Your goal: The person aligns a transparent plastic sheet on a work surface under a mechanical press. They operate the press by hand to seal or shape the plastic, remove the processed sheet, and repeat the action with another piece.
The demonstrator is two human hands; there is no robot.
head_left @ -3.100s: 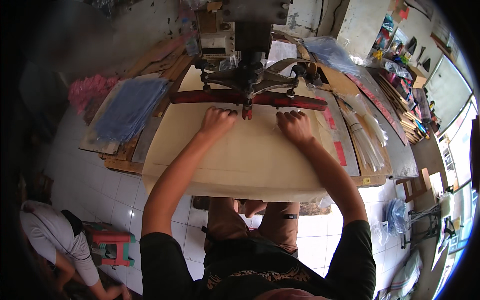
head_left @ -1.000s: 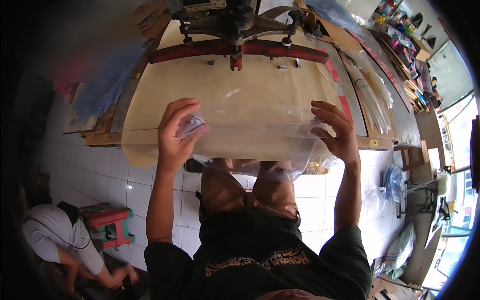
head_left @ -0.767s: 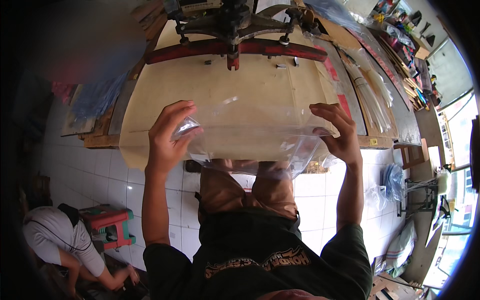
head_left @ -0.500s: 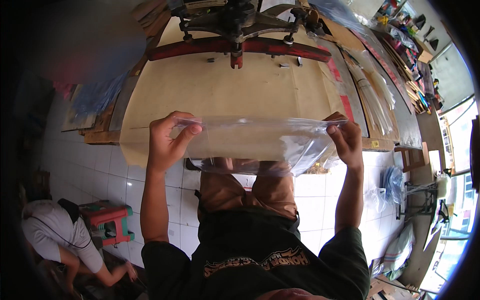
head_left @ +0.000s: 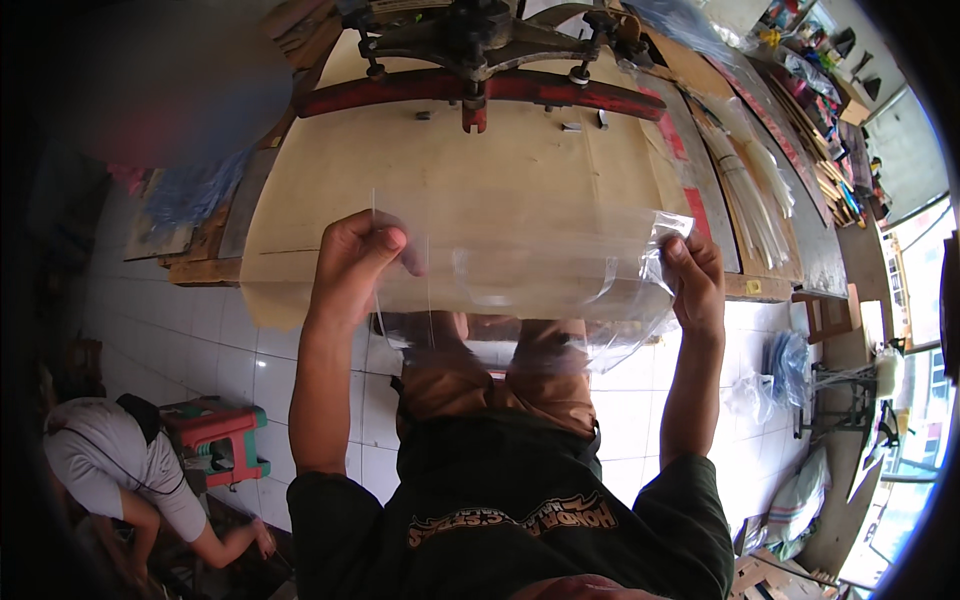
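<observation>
Dark short-sleeved shirt (head_left: pixel 540 465), brown trousers (head_left: pixel 552 402)

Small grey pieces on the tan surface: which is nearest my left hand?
The leftmost piece, near the left half of the red bar; the others lie farther right.

Wooden-edged table (head_left: pixel 206 274) | tan sheet (head_left: pixel 500 165) | red strip (head_left: pixel 697 210), right | pale bundle (head_left: pixel 742 200), probably plastic
</observation>
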